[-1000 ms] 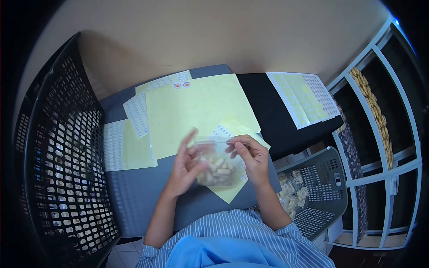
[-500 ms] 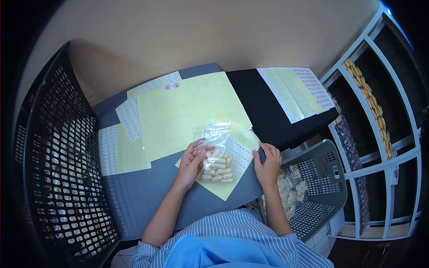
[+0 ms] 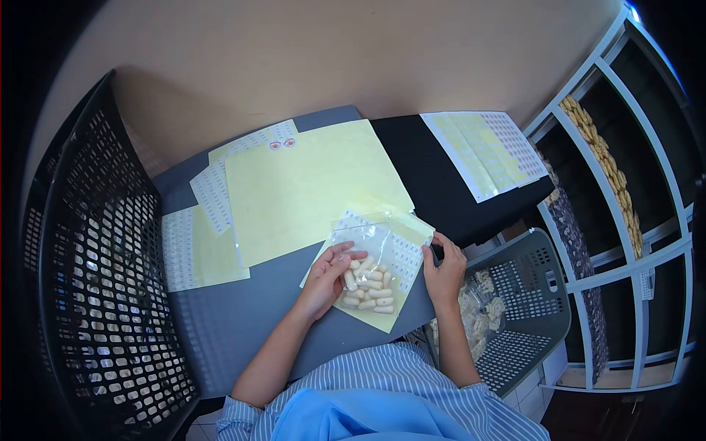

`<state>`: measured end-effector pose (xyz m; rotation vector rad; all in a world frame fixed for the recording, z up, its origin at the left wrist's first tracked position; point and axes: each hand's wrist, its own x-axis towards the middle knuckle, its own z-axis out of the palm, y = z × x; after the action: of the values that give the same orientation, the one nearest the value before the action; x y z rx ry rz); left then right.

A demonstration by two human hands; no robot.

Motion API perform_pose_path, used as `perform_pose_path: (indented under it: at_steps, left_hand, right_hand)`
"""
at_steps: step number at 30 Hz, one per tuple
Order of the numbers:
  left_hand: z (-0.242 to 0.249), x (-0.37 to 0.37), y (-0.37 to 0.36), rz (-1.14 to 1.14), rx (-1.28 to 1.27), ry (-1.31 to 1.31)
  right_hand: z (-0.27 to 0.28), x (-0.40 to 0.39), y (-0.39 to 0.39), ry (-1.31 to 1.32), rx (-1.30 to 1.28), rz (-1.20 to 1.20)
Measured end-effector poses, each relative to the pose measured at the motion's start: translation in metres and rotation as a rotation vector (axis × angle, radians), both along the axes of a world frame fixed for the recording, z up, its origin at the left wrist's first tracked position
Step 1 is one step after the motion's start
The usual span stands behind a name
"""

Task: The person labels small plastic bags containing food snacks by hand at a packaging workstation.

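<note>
My left hand [image 3: 331,278] grips the left side of a clear plastic bag [image 3: 370,279] filled with several pale, finger-shaped pieces. Beneath the bag lies a yellow sheet with small printed labels [image 3: 406,259]. Its upper right corner is pinched between the thumb and fingers of my right hand [image 3: 443,270]. The bag's top edge lies flat over the labels. A large plain yellow sheet [image 3: 309,184] rests just behind, with two round stickers [image 3: 282,144] near its top.
A tall dark perforated basket [image 3: 110,257] stands at the left. More label sheets [image 3: 202,246] lie on the grey table [image 3: 243,331]; another sheet [image 3: 485,154] is on the black cloth. At right are a basket of bags [image 3: 533,294] and a metal-framed rack [image 3: 625,272].
The bag has shifted slightly right and down, with my left hand on it. The label sheet under it has turned and moved right, its corner still at my right hand.
</note>
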<state>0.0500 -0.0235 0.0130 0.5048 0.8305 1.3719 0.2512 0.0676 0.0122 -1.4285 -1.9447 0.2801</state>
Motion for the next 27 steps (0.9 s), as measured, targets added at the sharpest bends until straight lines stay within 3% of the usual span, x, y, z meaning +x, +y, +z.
perform_pose_path:
  at_steps: [27]
  left_hand:
    - [0.0019, 0.0002, -0.0006, 0.009, 0.028, -0.005]
  right_hand:
    - [0.0026, -0.0038, 0.0008, 0.143, 0.067, 0.014]
